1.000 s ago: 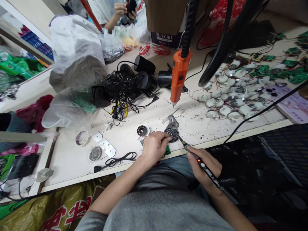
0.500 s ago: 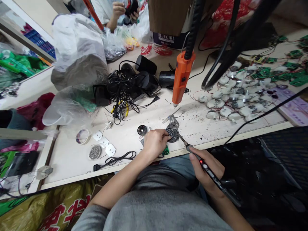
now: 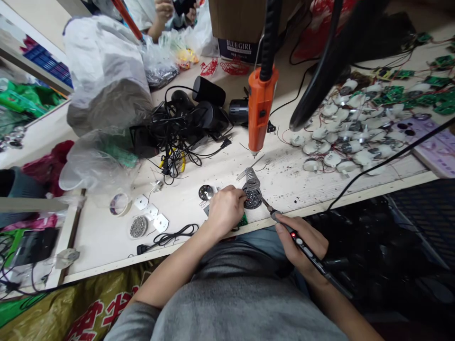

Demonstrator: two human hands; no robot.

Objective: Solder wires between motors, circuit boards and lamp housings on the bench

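Observation:
My right hand [image 3: 305,241] is wrapped round a soldering iron [image 3: 308,253] with a small red light lit on its handle. The iron's tip points up and left, at the right edge of a round, dark, rough-surfaced dish [image 3: 253,200]. A wire coil holder [image 3: 251,179] rises just behind this dish. My left hand [image 3: 226,210] is closed, thumb and fingers pinched at the dish's left edge; whatever they hold is too small to make out. Partly under that hand lies a green circuit board [image 3: 243,220]. Left of it sits a round black disc with small contacts [image 3: 205,192].
An orange tool [image 3: 262,111] hangs over the bench. White motors [image 3: 350,137] with wires lie at right, tangled black cables [image 3: 177,128] at back left. A tub of small metal parts [image 3: 138,227], white plates [image 3: 151,212] and tape [image 3: 120,204] are at left. Another person's hand [image 3: 163,10] shows behind.
The whole view has shifted slightly. My left fingertips have drawn back a little to the left over the dish. The soldering iron stays at the dish's right edge.

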